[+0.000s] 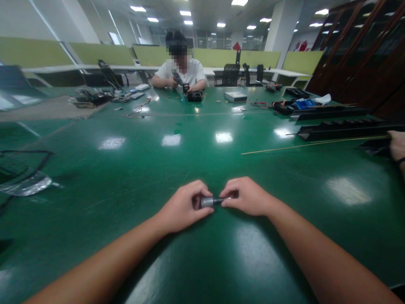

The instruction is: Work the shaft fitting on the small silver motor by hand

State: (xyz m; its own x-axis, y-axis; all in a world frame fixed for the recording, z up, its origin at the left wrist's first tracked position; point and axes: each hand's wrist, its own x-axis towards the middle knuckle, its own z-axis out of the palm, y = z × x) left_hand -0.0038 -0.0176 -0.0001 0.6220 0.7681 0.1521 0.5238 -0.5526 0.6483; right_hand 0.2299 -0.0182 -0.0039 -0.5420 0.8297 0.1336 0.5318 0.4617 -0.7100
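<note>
My left hand [186,207] is closed around a small grey cylinder [207,202], which lies on its side just above or on the green tabletop [177,261]. A narrower dark stem [217,201] runs from the cylinder's right end toward my right hand [245,196]. The thumb and fingers of that hand pinch the stem's far end, where a small shiny bit shows. Whether the stem and the cylinder are one piece or two, I cannot tell. My fingers hide part of both ends.
Across the table a person [179,71] works on a black device [194,96]. A white box [235,97], long black trays [344,128] and a thin yellow rod [278,148] lie to the right, near another person's hand [398,145]. Clear plastic [27,185] lies at left.
</note>
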